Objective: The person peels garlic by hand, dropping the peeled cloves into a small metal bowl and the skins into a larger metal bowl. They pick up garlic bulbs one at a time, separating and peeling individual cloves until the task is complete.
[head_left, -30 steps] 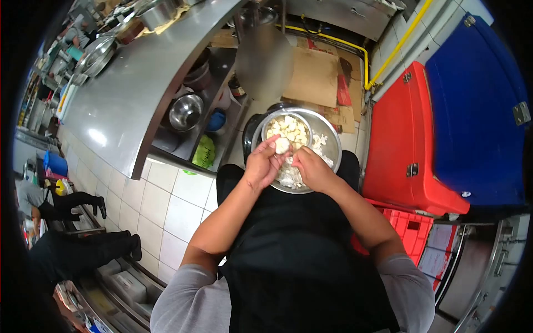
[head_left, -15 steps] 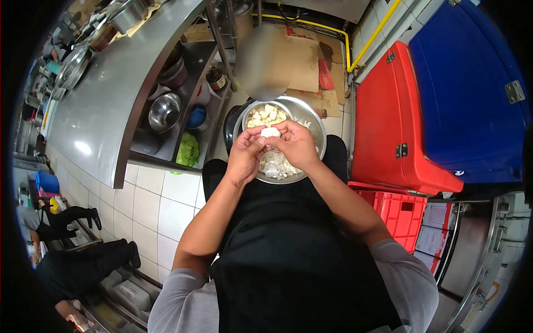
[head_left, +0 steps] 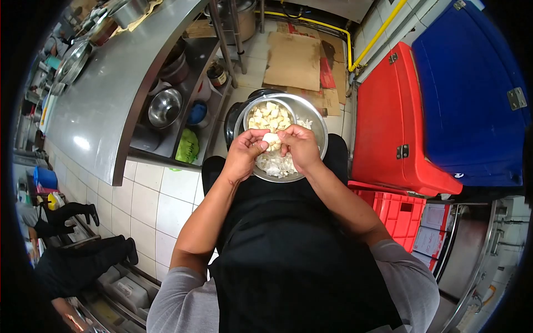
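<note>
A white garlic bulb (head_left: pixel 272 141) is held between both hands above a large metal bowl (head_left: pixel 318 129) on the lap. My left hand (head_left: pixel 245 154) pinches its left side with thumb and fingers. My right hand (head_left: pixel 301 147) grips its right side, fingers bent. Beyond the hands, a smaller metal bowl (head_left: pixel 293 107) full of pale garlic cloves (head_left: pixel 270 115) sits inside the large one. Papery white skins (head_left: pixel 276 165) lie in the large bowl, below and between the hands.
On the left stands a steel table (head_left: pixel 105 94) with bowls and a green bag (head_left: pixel 187 146) on its lower shelves. At the right are a red cooler (head_left: pixel 386 119), a blue one (head_left: pixel 466 94) and a red crate (head_left: pixel 391 213). Cardboard (head_left: pixel 292 61) lies ahead; two people are at lower left.
My right hand has shifted slightly right and down, its fingers now more bent. More of the bulb's surface shows between the hands. A blurred patch over the cardboard is gone.
</note>
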The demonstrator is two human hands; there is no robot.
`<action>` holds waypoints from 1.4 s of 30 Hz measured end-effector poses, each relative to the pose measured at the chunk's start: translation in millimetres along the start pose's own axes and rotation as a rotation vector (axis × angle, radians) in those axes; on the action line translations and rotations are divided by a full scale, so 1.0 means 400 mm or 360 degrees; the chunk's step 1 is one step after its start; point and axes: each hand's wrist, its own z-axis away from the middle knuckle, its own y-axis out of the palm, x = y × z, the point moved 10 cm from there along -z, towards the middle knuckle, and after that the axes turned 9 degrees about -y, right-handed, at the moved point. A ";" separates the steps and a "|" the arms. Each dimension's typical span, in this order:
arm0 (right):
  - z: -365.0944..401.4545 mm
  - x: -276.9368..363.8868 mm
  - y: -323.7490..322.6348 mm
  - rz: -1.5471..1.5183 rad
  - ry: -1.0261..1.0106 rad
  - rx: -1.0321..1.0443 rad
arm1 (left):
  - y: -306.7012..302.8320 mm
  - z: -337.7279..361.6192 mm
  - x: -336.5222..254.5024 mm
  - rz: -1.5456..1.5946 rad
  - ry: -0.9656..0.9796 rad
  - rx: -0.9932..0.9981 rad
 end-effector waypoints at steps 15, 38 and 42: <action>0.016 0.025 0.017 0.0302 0.0186 0.0193 | 0.024 -0.003 -0.027 -0.0378 -0.0028 0.0002; 0.020 0.002 -0.032 0.0428 0.0126 0.0070 | -0.014 0.027 0.003 -0.0306 -0.0132 -0.0177; 0.009 0.018 -0.013 0.0192 0.0274 0.0033 | -0.027 0.011 0.013 -0.0042 -0.0227 -0.0112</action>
